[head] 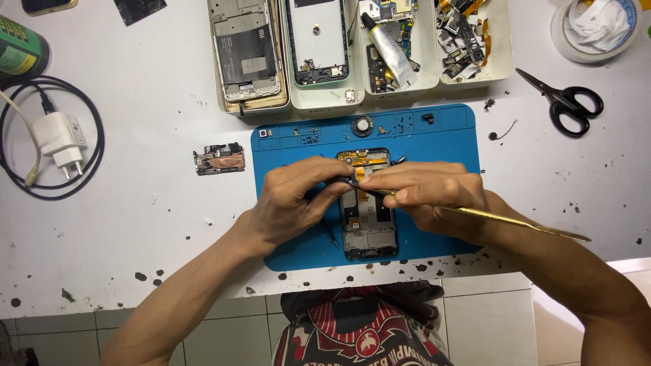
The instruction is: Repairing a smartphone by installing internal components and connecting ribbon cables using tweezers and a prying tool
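Note:
An opened phone (368, 234) lies face down on a blue repair mat (447, 146), its inner frame and orange flex cables showing. My left hand (291, 203) rests on the phone's left side and pinches black tweezers (346, 180) pointing at its upper part. My right hand (434, 196) covers the phone's right side and holds a long brass-coloured pry tool (515, 220) that sticks out to the right past my wrist. Both hands meet over the phone's top half, hiding its middle.
White trays (427, 85) of phone shells and parts line the back. A circuit board (218, 161) lies left of the mat, a white charger (61, 139) with a black cable further left. Black scissors (566, 102) and a tape roll (597, 27) sit at right. The table edge runs close below the mat.

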